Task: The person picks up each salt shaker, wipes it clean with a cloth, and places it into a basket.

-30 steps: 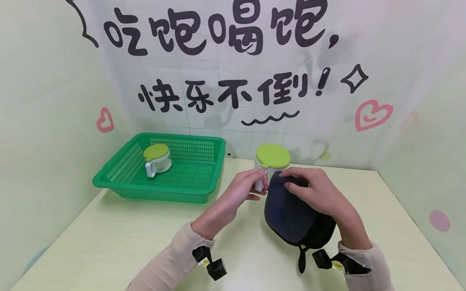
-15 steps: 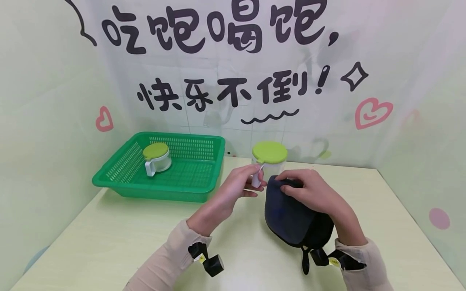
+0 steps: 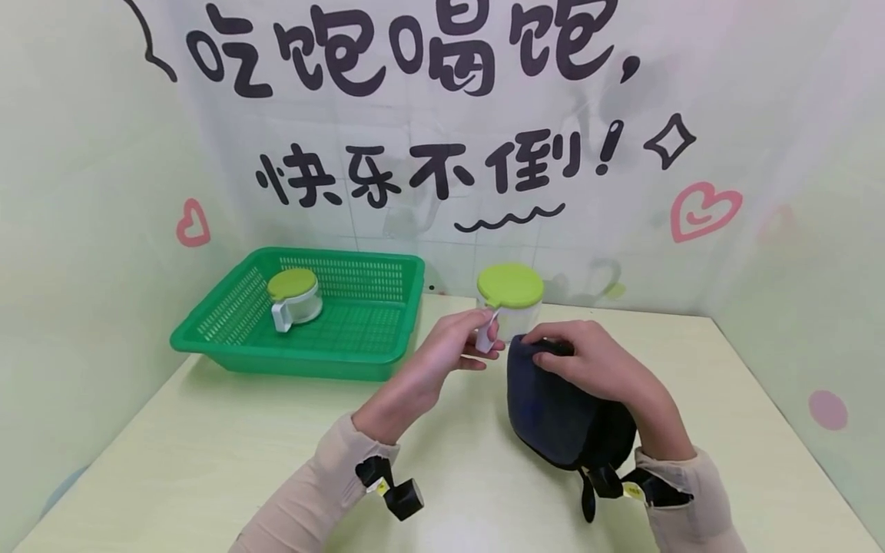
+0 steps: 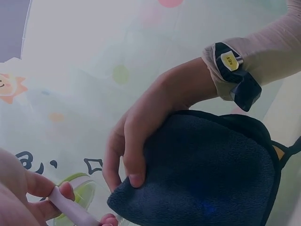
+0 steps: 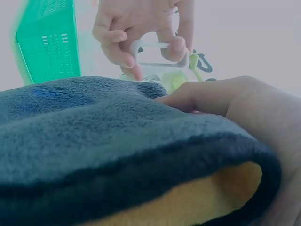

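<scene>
In the head view, a clear jar [image 3: 520, 320] with a lime-green lid [image 3: 510, 286] and a white handle [image 3: 488, 332] is near the back wall. My left hand [image 3: 452, 346] grips that handle between thumb and fingers. My right hand [image 3: 598, 357] pinches a folded dark blue plush cloth [image 3: 553, 407] with a black edge and a hanging loop. One corner of the cloth sits close in front of the jar's side; whether it touches is unclear. The right wrist view shows the cloth's yellow inner side [image 5: 202, 193]. In the left wrist view, the jar is mostly hidden.
A green plastic basket [image 3: 314, 369] stands at the back left of the pale table [image 3: 228, 461]. Inside it is a second jar [image 3: 304, 309] with a green lid and white handle. A printed white sheet [image 3: 415, 115] hangs behind the table.
The jar has shifted slightly back and left with my left hand on its handle. The cloth stays pinched in my right hand, its loop a little farther right. The head view has tilted slightly.
</scene>
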Demonstrator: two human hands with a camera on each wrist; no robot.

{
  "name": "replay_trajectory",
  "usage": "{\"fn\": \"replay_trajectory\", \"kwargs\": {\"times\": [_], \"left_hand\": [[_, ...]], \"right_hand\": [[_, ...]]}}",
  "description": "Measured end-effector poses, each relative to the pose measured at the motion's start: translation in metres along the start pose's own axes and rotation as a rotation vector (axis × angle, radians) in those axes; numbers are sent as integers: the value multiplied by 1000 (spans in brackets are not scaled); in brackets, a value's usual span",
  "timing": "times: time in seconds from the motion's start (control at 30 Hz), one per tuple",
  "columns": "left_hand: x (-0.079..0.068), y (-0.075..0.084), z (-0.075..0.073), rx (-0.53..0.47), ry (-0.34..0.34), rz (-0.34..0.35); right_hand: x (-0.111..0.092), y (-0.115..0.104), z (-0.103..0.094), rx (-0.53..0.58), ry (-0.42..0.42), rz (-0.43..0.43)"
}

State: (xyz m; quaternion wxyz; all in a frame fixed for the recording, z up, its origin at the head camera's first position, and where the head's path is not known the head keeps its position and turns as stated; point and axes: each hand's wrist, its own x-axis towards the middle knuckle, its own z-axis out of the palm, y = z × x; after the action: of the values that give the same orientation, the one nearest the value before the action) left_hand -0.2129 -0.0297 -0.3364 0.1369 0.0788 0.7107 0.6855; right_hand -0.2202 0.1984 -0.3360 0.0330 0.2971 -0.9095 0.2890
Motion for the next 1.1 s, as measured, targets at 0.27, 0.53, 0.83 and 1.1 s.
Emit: {"fn": "replay_trajectory", "kwargs": {"times": [0.27,0.53,0.83,1.1], "left_hand": [[2,-2,2,17,2,-21],[-1,1,0,-22,-13,-30],[-5,5,-5,-34,-30,-30],[-3,4,-6,-34,-39,-38]], "right_hand": [[-5,-8,-6,17,163,30],[-5,-10,-9,64,148,48],[0,-3,-5,38,-14,32],[0,5,-7,4,-28,27]]}}
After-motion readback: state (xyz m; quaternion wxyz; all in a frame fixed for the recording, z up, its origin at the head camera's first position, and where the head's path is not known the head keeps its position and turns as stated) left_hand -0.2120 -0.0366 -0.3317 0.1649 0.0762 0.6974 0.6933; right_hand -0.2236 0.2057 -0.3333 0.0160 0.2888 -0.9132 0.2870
